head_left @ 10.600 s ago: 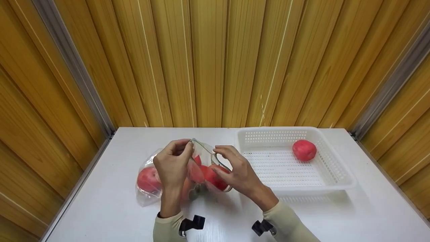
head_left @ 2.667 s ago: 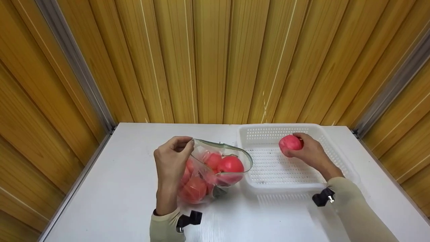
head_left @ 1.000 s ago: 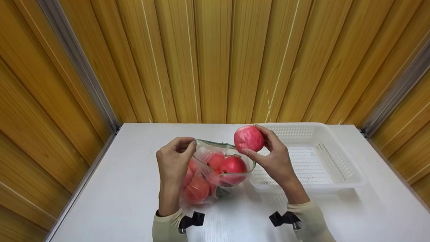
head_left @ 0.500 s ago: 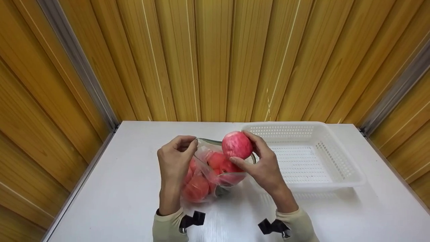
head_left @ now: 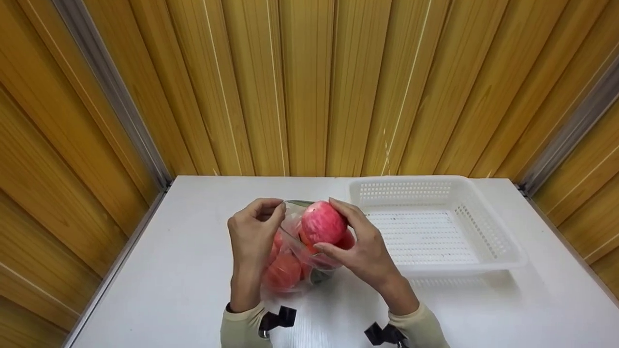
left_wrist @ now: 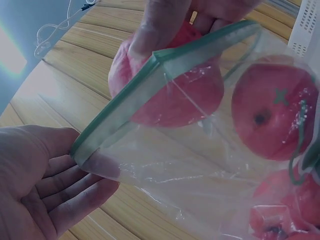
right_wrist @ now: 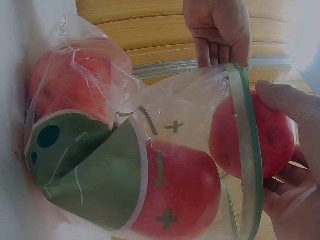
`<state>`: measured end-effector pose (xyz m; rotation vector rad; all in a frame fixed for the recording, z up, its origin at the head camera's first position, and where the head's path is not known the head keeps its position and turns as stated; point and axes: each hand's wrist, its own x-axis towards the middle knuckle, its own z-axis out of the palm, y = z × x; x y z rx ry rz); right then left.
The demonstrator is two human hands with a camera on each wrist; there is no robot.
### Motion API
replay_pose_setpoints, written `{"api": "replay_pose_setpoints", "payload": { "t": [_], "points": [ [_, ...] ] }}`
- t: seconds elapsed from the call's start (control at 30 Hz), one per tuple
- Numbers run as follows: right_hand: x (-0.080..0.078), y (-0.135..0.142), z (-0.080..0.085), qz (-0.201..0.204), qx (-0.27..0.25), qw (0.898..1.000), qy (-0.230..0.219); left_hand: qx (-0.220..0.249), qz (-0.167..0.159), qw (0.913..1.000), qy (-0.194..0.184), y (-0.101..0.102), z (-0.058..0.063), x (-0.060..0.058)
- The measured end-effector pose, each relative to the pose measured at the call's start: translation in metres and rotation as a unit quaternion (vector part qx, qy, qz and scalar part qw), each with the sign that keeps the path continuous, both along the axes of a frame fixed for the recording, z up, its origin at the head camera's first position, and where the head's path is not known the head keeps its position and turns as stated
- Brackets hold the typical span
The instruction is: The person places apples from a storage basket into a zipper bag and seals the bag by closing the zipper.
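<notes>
A clear zip bag with a green rim lies on the table, several red apples inside it. My left hand pinches one corner of the bag's rim between thumb and fingers, keeping the mouth spread. In my right hand is a red apple, gripped from the right between thumb and fingers at the bag's mouth. Seen from the right wrist, this apple is partly behind the green rim, so part of it is within the mouth. Green printing covers a lower part of the bag.
A white perforated plastic basket stands right of the bag, with only small specks on its floor. The white table ends at a yellow wood-look wall behind. A metal post rises at the left corner.
My right hand took the apple from the basket and carried it left, then lowered it to the bag's mouth. My left hand has kept its pinch on the rim.
</notes>
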<state>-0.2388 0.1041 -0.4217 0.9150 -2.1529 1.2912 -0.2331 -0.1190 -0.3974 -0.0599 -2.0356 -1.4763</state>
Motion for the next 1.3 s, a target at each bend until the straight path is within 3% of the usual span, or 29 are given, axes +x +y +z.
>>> {"api": "replay_pose_setpoints", "payload": {
  "t": [0.23,0.47,0.63,0.9,1.1,1.3],
  "points": [
    [0.001,-0.003,-0.006,-0.005,0.031,1.000,0.004,-0.005,0.003,1.0000,0.002,0.001,-0.003,0.000],
    [-0.002,-0.004,-0.011,-0.017,0.056,0.996,0.066,-0.004,0.007,1.0000,0.002,0.001,-0.004,0.000],
    [-0.004,0.002,-0.010,-0.024,0.049,0.996,0.066,-0.006,0.011,0.9999,0.000,0.000,-0.003,0.000],
    [-0.015,0.019,-0.010,-0.090,0.039,0.994,0.039,-0.005,0.010,0.9999,0.004,0.000,-0.002,-0.002],
    [-0.022,0.029,-0.013,-0.122,0.019,0.990,0.062,-0.003,0.009,1.0000,0.003,0.001,-0.002,-0.001],
    [-0.027,0.035,-0.016,-0.169,0.042,0.982,0.075,-0.003,0.010,0.9999,-0.002,0.001,-0.001,0.000]
  ]
}}
